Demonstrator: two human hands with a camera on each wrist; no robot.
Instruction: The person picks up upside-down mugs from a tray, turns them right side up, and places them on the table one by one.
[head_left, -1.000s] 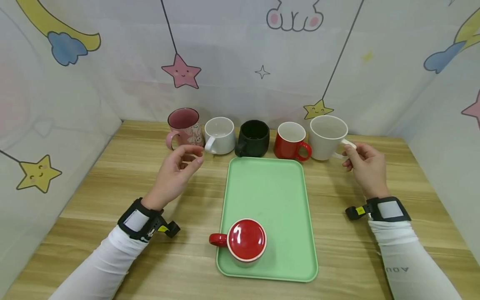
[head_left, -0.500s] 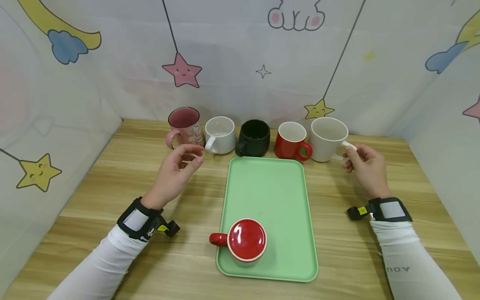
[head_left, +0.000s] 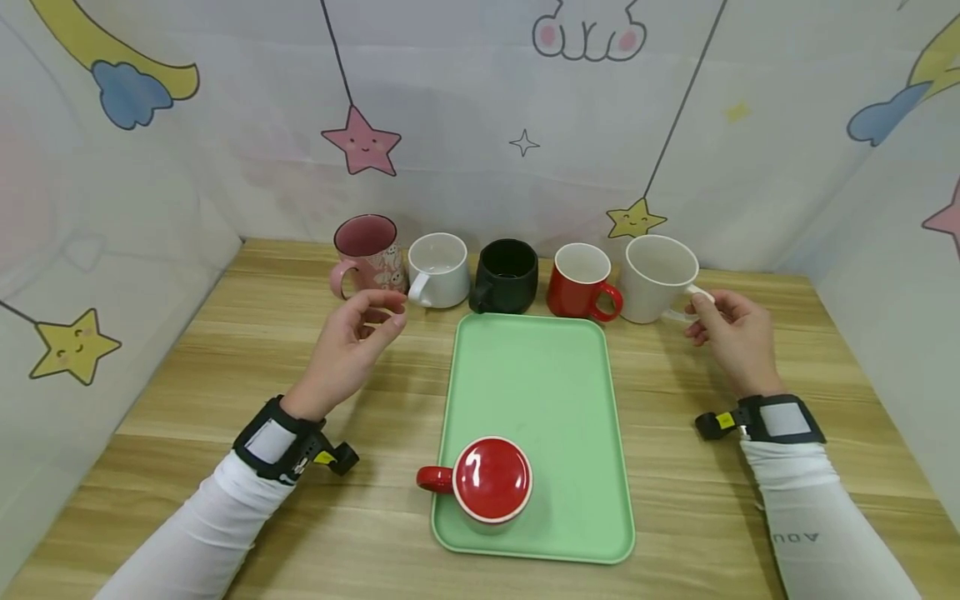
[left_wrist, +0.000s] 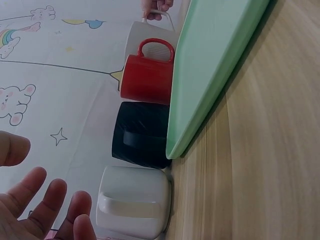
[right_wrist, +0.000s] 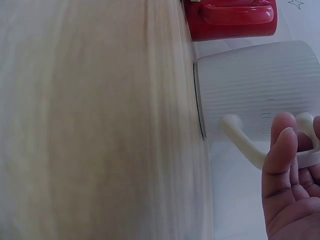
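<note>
In the head view, my right hand [head_left: 738, 337] pinches the handle of the large off-white mug [head_left: 654, 279] at the right end of a row. The right wrist view shows thumb and fingers at the upper part of that ribbed mug's [right_wrist: 255, 85] handle, its base on or very near the table. My left hand [head_left: 348, 354] hovers with relaxed, slightly bent fingers in front of the pink mug [head_left: 378, 262] and the small white mug [head_left: 444, 279], holding nothing. A black mug [head_left: 508, 283] and a red mug [head_left: 573, 292] stand upright between the white ones.
A green tray [head_left: 540, 375] lies on the wooden table [head_left: 225, 375], its far edge close to the black and red mugs. On its near left part sits another red mug [head_left: 491, 479], upside down, handle jutting over the left rim. A patterned cloth [head_left: 465, 108] backs the table.
The large off-white mug has shifted slightly right and toward me, with my right hand at its handle throughout. My left hand has stayed in place.
</note>
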